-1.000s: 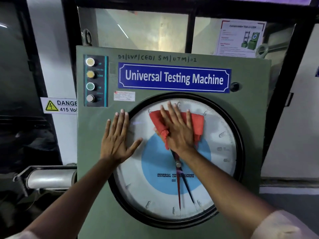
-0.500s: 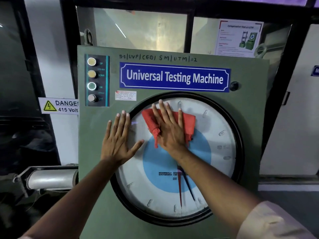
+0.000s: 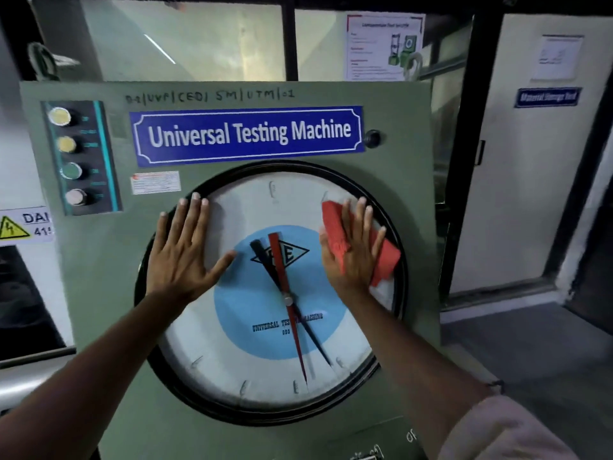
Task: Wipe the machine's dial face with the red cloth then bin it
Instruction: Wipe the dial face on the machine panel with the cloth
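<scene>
The red cloth [image 3: 361, 247] is pressed flat under the open right hand [image 3: 353, 254] at the upper right of the dial face [image 3: 265, 370], for wiping. The left hand [image 3: 185, 250], splayed and empty, is braced at the upper-left rim, likely for steadiness.

head camera faces the dial face [image 3: 265, 327] closely.

My left hand [image 3: 185, 254] covers the dial face's [image 3: 265, 370] upper left, my right hand [image 3: 355, 250] its upper right; the lower half and centre strip lie open inside the raised black rim [image 3: 185, 390].
</scene>
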Demonstrator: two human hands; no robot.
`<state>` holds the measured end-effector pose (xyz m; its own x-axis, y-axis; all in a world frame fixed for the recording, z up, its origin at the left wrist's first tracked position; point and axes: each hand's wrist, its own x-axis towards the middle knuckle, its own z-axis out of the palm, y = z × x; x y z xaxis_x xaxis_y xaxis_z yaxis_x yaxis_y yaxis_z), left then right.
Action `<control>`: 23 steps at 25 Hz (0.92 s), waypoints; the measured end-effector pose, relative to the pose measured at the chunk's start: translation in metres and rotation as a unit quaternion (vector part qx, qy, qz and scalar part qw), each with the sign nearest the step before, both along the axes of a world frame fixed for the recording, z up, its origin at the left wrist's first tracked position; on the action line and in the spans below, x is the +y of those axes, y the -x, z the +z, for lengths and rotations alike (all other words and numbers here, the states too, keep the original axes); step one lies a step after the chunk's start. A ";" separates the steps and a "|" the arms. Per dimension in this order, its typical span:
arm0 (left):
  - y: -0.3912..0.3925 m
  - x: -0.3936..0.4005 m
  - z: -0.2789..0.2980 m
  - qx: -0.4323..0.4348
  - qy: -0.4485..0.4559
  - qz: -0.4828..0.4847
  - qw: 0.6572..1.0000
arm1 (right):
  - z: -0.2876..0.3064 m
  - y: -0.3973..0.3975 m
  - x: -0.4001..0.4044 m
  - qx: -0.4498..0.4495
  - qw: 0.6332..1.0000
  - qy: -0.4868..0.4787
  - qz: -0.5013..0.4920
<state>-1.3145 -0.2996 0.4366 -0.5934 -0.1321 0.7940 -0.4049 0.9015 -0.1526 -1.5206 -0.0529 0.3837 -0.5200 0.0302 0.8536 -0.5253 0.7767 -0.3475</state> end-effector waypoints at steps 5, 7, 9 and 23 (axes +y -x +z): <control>0.007 0.012 -0.006 -0.008 -0.015 -0.003 1.000 | -0.070 -0.015 0.015 -0.087 0.996 0.031 0.008; 0.006 0.011 -0.005 -0.013 -0.015 -0.007 1.000 | -0.065 -0.018 0.012 -0.096 0.995 0.041 0.008; 0.004 0.009 -0.002 -0.016 -0.012 -0.015 1.000 | -0.040 -0.016 0.005 -0.094 0.994 0.050 0.007; 0.006 0.015 -0.003 0.013 -0.012 -0.032 0.999 | 0.055 -0.003 -0.023 0.076 0.978 -0.169 0.095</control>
